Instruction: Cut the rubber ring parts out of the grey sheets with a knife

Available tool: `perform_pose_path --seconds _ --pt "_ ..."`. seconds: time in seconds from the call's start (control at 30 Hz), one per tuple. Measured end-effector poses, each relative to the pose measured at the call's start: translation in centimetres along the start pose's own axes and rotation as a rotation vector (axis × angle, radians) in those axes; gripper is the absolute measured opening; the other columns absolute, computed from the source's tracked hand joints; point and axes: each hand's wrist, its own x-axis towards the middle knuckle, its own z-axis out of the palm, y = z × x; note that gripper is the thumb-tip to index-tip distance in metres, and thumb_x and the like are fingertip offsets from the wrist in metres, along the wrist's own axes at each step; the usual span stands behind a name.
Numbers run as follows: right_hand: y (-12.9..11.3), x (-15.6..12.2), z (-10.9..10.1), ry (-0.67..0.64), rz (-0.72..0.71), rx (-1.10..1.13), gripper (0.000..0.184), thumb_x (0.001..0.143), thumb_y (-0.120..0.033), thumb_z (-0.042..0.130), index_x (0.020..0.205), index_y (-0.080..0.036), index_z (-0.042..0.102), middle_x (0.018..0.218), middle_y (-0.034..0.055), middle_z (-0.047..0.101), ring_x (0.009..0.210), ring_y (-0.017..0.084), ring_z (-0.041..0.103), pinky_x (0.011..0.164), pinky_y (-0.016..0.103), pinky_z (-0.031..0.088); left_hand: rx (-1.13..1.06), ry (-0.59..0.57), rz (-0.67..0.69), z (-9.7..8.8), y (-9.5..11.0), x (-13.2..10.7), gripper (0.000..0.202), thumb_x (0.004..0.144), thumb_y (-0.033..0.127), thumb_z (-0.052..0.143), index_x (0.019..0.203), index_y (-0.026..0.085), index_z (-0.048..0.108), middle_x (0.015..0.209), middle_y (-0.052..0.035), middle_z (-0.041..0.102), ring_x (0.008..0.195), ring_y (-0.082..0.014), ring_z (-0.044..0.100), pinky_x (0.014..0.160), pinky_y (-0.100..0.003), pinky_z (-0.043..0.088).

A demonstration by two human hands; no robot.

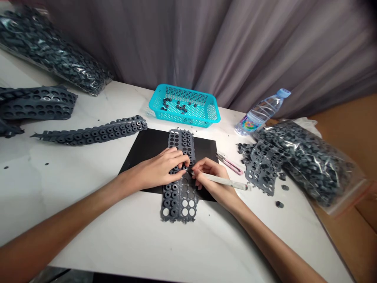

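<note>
A dark grey rubber sheet (188,192) lies lengthwise in front of me, with rows of round holes and thick ring-shaped parts still in many of them. My left hand (171,163) rests across its middle, thumb and forefinger closed about a small rubber ring (185,168). From the right, my right hand (212,175) is closed around a slim, pale, pen-like tool (228,181). The tool's front end is close to the left fingertips; its tip is too small to make out. Under the sheet lies a black mat (141,157).
Behind the mat stands a turquoise basket (188,118) holding several loose parts. To its right are a water bottle (260,112), pink-handled snips (229,163), sheet scraps (265,165) and a filled plastic bag (315,165). Leftward lie another moulded strip (94,131), stacked sheets (38,104) and a second bag (55,51).
</note>
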Motion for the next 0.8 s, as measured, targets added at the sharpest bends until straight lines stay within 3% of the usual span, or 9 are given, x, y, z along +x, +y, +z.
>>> perform_pose_path --seconds 0.23,0.8 --pt "-0.15 -0.11 -0.02 -0.006 0.008 -0.045 0.018 0.098 -0.038 0.070 0.098 -0.020 0.066 0.081 0.0020 0.069 0.064 0.014 0.063 0.055 0.023 0.052 -0.051 -0.048 -0.016 -0.61 0.07 0.09 0.014 0.107 0.026 0.056 0.119 0.024 0.065 0.115 -0.0047 0.065 0.118 -0.0237 0.061 0.119 -0.044 0.038" --pt "0.25 -0.09 0.07 0.002 -0.011 -0.091 0.011 0.098 -0.031 0.066 0.092 -0.021 0.065 0.075 -0.0002 0.068 0.062 0.014 0.063 0.056 0.024 0.050 -0.154 -0.042 -0.032 -0.74 -0.52 0.19 0.014 0.107 0.033 0.058 0.113 0.026 0.069 0.112 -0.0033 0.069 0.114 -0.0244 0.061 0.111 -0.043 0.042"
